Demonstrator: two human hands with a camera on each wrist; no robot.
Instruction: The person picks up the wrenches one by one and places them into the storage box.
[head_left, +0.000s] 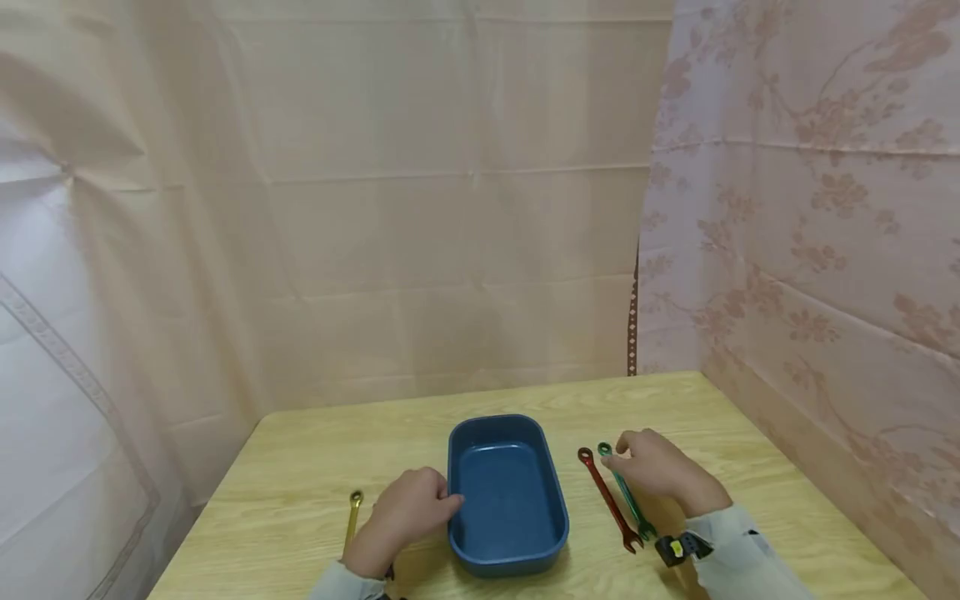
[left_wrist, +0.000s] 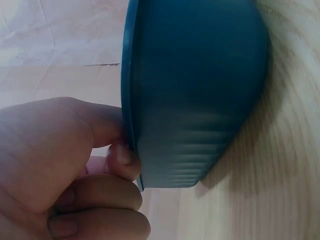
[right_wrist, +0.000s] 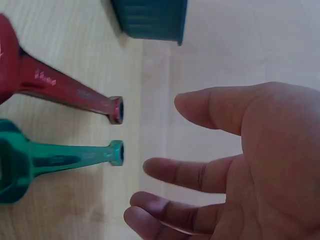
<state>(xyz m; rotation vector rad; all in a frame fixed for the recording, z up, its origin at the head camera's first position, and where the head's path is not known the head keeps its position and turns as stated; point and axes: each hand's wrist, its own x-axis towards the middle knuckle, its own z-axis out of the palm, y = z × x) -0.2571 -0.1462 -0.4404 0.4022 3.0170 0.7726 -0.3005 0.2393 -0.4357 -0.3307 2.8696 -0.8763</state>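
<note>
A blue rectangular tray (head_left: 495,419) stands in the middle of the wooden table. My left hand (head_left: 442,500) is at its left rim. In the left wrist view the thumb and a finger pinch the rim of the tray (left_wrist: 200,90), with the left hand (left_wrist: 120,140) curled against it. A red wrench (head_left: 609,500) and a green wrench (head_left: 628,496) lie side by side right of the tray. My right hand (head_left: 622,454) hovers over the green wrench's ring end. In the right wrist view the right hand (right_wrist: 165,135) has spread fingers and holds nothing, just off the red wrench (right_wrist: 60,87) and green wrench (right_wrist: 65,159).
A yellow wrench (head_left: 352,517) lies left of my left hand. The table (head_left: 300,467) is enclosed by a beige curtain (head_left: 420,208) at the back and left and a flowered curtain (head_left: 825,208) along the right edge. A corner of the tray (right_wrist: 150,17) shows beyond the wrenches.
</note>
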